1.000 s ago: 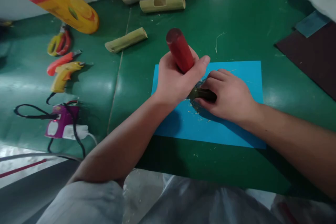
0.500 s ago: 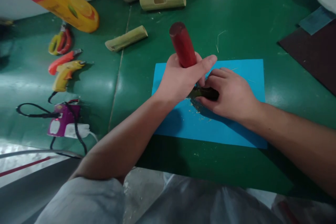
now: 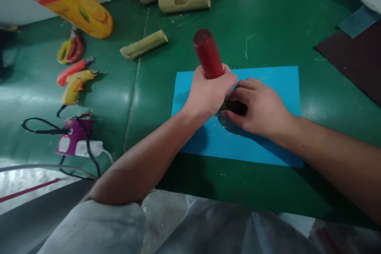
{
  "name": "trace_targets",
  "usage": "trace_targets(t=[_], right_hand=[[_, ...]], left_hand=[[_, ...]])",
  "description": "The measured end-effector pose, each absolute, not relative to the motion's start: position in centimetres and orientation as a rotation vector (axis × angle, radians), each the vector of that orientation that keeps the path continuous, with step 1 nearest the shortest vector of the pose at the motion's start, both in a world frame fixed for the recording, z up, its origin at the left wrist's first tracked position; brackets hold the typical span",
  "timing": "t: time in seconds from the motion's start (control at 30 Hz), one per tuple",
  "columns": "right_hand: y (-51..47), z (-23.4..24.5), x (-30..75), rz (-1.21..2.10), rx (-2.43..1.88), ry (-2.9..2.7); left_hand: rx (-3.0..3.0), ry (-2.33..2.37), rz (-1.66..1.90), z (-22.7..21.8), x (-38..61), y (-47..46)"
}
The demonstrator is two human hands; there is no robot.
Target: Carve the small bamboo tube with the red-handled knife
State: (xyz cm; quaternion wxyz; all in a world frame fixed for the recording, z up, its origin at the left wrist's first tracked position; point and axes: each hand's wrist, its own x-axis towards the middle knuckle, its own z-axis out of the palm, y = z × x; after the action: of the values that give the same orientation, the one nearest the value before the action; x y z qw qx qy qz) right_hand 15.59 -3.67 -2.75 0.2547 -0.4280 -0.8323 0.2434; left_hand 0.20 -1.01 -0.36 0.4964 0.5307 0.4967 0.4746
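Observation:
My left hand (image 3: 210,89) is wrapped round the thick red handle (image 3: 208,53) of a hand tool, which stands nearly upright, tilted a little to the left. Its working end is hidden by my fingers. Beside it, my right hand (image 3: 258,103) is closed on a dark, rounded piece (image 3: 235,106), perhaps bamboo, pinching it low over the blue sheet (image 3: 268,152). My left fingers meet the near end of that piece and hide it. Pale shavings (image 3: 222,121) lie scattered on the sheet below.
Several bamboo tubes (image 3: 186,2) with cut windows lie at the back; another tube (image 3: 144,45) lies nearer. To the left are a juice bottle (image 3: 92,16), scissors (image 3: 70,49), an orange-handled cutter (image 3: 73,72), a yellow glue gun (image 3: 77,85) and a purple power block (image 3: 73,137). Dark sheets (image 3: 354,57) lie right.
My left thumb, stretched out before, has folded down against the tool. The left hand and red handle have shifted slightly right and down. My right hand has barely moved.

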Motion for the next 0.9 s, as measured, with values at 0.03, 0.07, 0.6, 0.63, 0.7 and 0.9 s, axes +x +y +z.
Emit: trace_targets(t=[0.03, 0.07, 0.6, 0.63, 0.7, 0.9], right_hand=[[-3.7, -2.8, 15.6, 0.655, -1.153, -2.262], [-3.7, -2.9, 15.5, 0.646, -1.145, -2.263], [-3.5, -3.1, 15.5, 0.633, -1.192, -2.22], [-3.5, -3.1, 15.5, 0.631, -1.194, -2.22], [-3.6, -3.1, 15.4, 0.632, -1.193, -2.219], [-3.7, -2.9, 15.3, 0.651, -1.206, -2.226]], left_hand=[[1.286, 1.183, 1.141, -0.3, 0.1, -0.9], [1.28, 1.162, 1.142, -0.3, 0.0, -0.9], [1.285, 1.058, 1.388, -1.6, 0.0, -0.4], [1.305, 1.089, 1.329, -1.5, 0.1, -0.5], [1.319, 1.114, 1.282, -1.2, 0.3, -0.9], [1.35, 1.164, 1.27, -0.6, 0.4, -1.2]])
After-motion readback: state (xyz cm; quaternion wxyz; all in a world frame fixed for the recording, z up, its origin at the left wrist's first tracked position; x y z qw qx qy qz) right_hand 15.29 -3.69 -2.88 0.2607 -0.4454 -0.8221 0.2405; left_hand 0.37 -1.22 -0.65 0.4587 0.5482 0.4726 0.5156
